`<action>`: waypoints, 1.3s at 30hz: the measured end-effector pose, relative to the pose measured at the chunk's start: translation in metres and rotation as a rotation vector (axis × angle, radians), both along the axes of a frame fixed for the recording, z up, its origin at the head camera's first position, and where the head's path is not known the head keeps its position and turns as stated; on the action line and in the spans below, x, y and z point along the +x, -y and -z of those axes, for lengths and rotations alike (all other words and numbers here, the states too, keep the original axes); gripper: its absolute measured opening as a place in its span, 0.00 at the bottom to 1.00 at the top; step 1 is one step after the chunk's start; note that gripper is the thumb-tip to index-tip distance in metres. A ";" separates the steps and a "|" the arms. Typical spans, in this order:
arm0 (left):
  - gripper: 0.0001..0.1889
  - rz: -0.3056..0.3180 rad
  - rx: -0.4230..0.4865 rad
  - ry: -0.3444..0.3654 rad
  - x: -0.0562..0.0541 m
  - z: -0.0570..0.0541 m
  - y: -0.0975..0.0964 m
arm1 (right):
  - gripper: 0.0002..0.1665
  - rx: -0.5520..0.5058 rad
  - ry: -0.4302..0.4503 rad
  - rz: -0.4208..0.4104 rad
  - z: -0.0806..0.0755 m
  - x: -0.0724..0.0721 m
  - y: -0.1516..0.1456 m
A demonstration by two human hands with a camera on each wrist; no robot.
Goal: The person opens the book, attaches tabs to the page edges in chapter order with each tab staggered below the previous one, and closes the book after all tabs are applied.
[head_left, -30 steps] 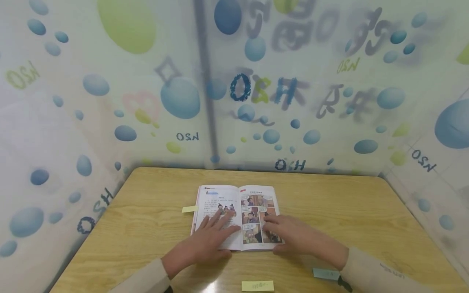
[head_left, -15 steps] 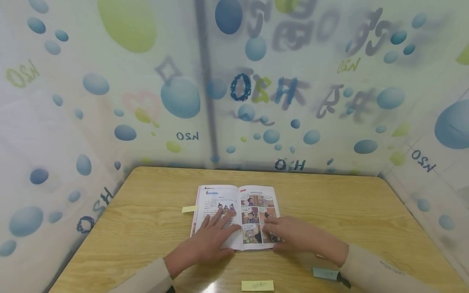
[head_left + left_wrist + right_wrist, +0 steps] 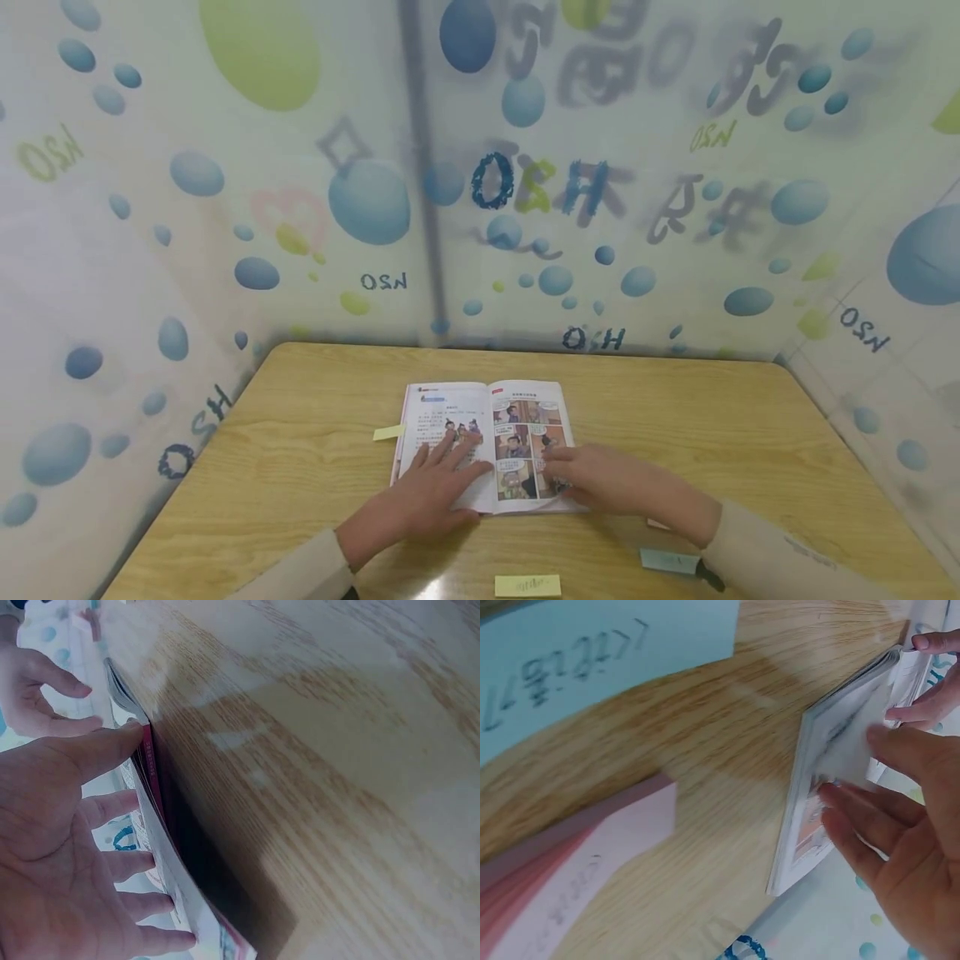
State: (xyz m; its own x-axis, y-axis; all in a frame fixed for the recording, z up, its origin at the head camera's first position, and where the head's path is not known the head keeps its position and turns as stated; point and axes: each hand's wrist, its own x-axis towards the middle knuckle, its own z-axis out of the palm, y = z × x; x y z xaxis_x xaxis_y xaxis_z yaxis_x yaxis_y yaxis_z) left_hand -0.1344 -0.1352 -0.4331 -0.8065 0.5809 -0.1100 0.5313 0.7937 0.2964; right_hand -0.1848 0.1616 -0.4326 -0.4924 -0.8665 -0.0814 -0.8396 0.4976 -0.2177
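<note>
An open comic book [image 3: 517, 487] lies on the wooden table, with text on its left page and coloured panels on its right page. My left hand [image 3: 431, 496] rests spread over the lower left page; the left wrist view shows its straight fingertips [image 3: 169, 939] against the paper. At the lower right corner my right hand [image 3: 622, 483] has its thumb and fingers about the right page. That page [image 3: 855, 754] is lifted and slightly blurred in the right wrist view, its corner bent up between thumb and fingers.
A yellow sticky tab [image 3: 387, 432] sticks out at the book's left edge. Near the table's front lie a yellow note [image 3: 527, 586] and a blue note [image 3: 667, 561], both with writing. A pink note pad [image 3: 592, 870] lies beside the blue one, partly under my right forearm.
My right hand has shifted slightly right, and the lower corner of the right page has come up and bent. My left hand stays in place on the left page.
</note>
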 end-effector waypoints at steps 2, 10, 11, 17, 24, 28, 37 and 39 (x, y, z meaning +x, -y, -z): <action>0.32 0.001 0.001 -0.003 0.000 0.000 0.000 | 0.22 -0.019 -0.014 0.011 0.001 0.000 -0.003; 0.39 -0.013 0.040 -0.039 0.001 0.007 -0.004 | 0.37 -0.193 -0.135 0.077 -0.001 -0.001 -0.016; 0.41 -0.023 0.043 -0.050 0.000 0.009 -0.006 | 0.39 -0.226 -0.150 0.084 -0.001 -0.001 -0.017; 0.55 -0.116 0.098 -0.137 0.000 0.022 -0.024 | 0.46 -0.357 -0.183 0.112 -0.004 -0.004 -0.019; 0.60 -0.202 0.132 -0.205 -0.001 0.023 -0.045 | 0.42 -0.414 -0.172 0.139 -0.010 -0.003 -0.015; 0.60 -0.223 0.138 -0.211 -0.001 0.021 -0.048 | 0.41 -0.420 -0.156 0.155 -0.013 -0.001 -0.014; 0.61 -0.250 0.180 -0.246 0.000 0.017 -0.037 | 0.39 -0.415 -0.196 0.203 -0.013 0.000 -0.022; 0.61 -0.255 0.192 -0.260 0.001 0.013 -0.034 | 0.39 -0.420 -0.201 0.198 -0.012 -0.001 -0.025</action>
